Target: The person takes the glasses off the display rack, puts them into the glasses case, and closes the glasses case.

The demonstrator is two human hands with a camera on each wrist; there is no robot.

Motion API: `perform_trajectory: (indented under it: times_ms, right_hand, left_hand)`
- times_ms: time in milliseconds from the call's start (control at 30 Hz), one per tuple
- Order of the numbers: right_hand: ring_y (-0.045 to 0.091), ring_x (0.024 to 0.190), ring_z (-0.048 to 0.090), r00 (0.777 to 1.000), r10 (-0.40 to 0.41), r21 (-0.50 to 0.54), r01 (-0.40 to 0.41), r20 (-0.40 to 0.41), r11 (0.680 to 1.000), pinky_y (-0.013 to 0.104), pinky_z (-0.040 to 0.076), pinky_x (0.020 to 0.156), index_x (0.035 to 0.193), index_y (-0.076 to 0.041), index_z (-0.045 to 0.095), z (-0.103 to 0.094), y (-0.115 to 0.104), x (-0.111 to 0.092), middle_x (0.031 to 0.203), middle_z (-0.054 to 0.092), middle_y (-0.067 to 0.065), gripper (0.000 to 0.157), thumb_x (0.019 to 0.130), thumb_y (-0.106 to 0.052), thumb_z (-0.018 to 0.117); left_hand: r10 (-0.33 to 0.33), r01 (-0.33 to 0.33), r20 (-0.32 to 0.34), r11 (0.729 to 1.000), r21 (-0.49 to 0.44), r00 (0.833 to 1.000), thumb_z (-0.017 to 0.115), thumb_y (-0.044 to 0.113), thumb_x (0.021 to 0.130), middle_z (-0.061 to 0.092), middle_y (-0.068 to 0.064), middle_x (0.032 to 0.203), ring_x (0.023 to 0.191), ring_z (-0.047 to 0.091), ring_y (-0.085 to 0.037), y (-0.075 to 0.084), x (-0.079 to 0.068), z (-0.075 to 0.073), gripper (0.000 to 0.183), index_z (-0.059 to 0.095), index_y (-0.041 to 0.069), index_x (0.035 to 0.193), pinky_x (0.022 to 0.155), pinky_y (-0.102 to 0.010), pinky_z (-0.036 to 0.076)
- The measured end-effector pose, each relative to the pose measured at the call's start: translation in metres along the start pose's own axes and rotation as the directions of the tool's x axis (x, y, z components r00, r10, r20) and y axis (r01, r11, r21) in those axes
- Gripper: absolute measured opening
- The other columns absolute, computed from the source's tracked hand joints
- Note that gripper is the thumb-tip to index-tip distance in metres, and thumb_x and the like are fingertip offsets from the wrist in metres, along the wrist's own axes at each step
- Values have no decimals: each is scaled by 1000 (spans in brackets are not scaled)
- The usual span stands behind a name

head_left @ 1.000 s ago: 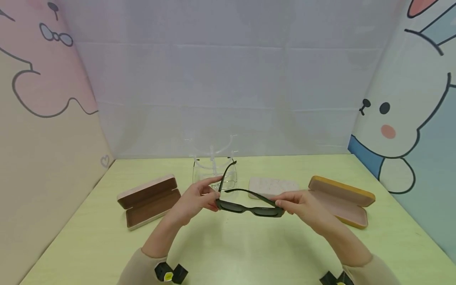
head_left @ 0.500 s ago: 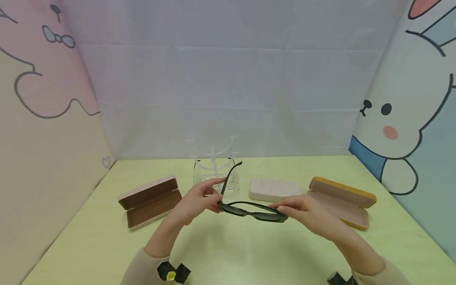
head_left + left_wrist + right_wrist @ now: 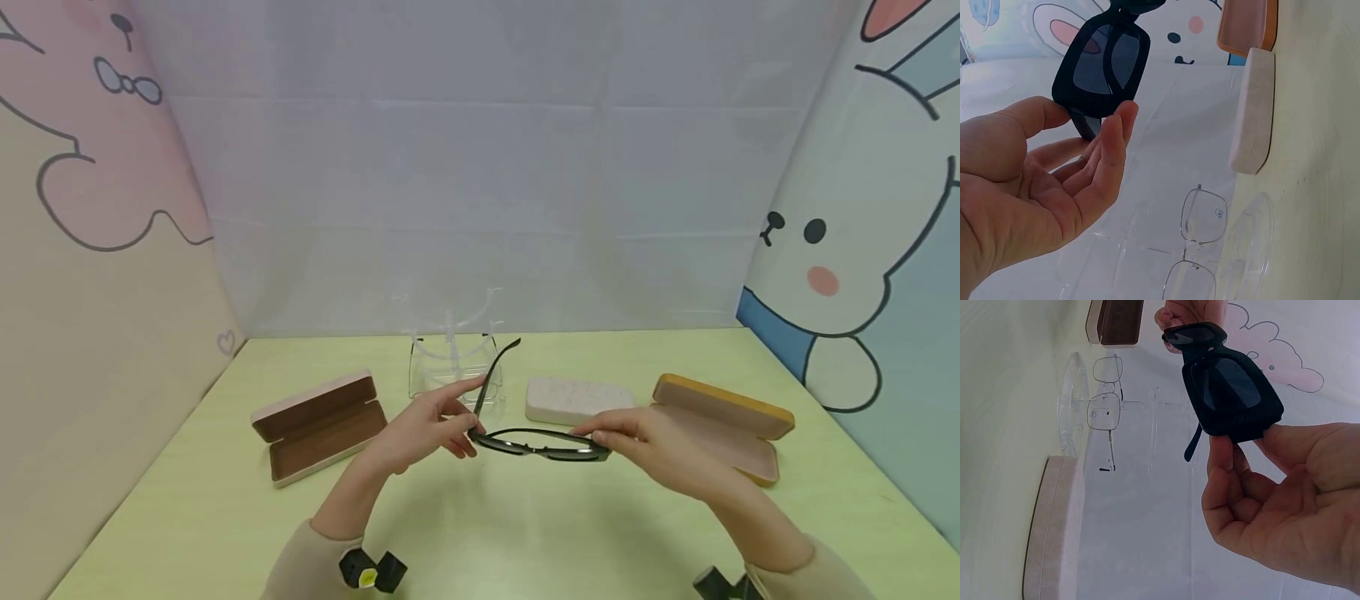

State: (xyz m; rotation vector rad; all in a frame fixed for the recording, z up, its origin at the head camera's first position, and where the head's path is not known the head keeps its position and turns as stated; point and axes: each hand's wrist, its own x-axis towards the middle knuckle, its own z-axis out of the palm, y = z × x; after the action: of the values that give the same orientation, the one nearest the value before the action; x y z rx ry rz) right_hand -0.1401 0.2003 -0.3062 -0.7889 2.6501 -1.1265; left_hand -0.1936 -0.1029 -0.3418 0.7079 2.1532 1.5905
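So the black sunglasses (image 3: 1229, 381) are up in the air over the middle of the table (image 3: 517, 533), stretched between two hands. The left hand (image 3: 423, 429) has the left end of the frame pinched around the hinge, and its index finger reaches to the left arm, which is swung out toward the table's back edge. The right hand (image 3: 652, 442) pinches the other end between thumb and fingers, with the right arm angled across behind the lenses. Both grips are narrow, and the lenses sit right between them. Past the sunglasses, toward the back edge, there's a closed pale case (image 3: 573, 400). Open cases sit toward the left edge (image 3: 322, 437) and right edge (image 3: 731, 429).
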Motion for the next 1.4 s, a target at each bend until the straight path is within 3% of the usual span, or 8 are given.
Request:
perform_trajectory:
  times_ms: [167,300,567,767,967,1133,1333,1400]
  right_hand:
    - [13,101,58,1000,9,9,-9,-2,1000,24,49,77,112,-14,65,0,0,1,108,65,1,27,95,-27,47]
    - [8,96,56,1000,24,1,-24,-11,1000,23,48,75,111,-15,65,1,1,2,107,65,2,27,94,-27,47]
    - [7,96,55,999,30,58,-28,-30,998,24,48,77,110,-13,65,1,6,4,106,65,2,25,95,-23,47]
    - [11,101,55,998,54,134,-51,-18,990,23,47,81,109,-10,64,1,13,3,106,64,5,28,94,-27,48]
    - [9,85,51,993,115,217,-105,-33,970,26,44,75,98,-3,63,1,22,2,95,60,8,26,91,-26,53]
    - [10,80,46,991,136,212,-129,-18,969,25,40,69,95,-2,63,-2,24,1,90,58,8,29,90,-29,55]
    - [8,82,51,993,118,228,-120,24,966,26,43,73,96,-2,66,-1,30,-3,89,63,8,28,90,-27,55]
    - [6,82,52,993,113,228,-114,16,967,25,44,73,97,-2,66,0,33,-4,89,64,7,27,90,-26,55]
  left_hand:
    - [28,-28,-7,999,45,1000,49,14,94,62,-12,96,90,63,-22,-5,2,2,54,27,19,144,81,-32,52]
    - [37,-37,-9,999,-14,999,44,10,96,61,-14,98,97,60,-20,-8,4,6,52,26,18,144,86,-34,50]
    - [75,-71,61,996,-61,995,40,7,95,56,-14,100,100,57,-28,-10,8,14,47,34,17,141,79,-35,53]
    - [89,-86,128,996,-28,988,41,7,95,60,-18,109,91,60,-18,-9,4,15,48,34,18,141,74,-35,54]
    - [59,-96,250,986,137,966,40,10,96,62,-3,93,79,59,-27,-7,2,17,45,39,27,138,75,-37,50]
    - [52,-133,342,966,221,938,38,12,96,57,5,91,77,59,-31,-4,1,19,45,41,31,136,68,-30,47]
    - [49,-167,453,960,225,890,36,4,92,47,4,81,71,55,-12,0,3,23,50,41,27,137,71,-34,53]
    - [45,-166,459,960,227,887,37,4,92,45,3,80,71,50,-7,1,5,24,50,42,27,137,71,-34,54]
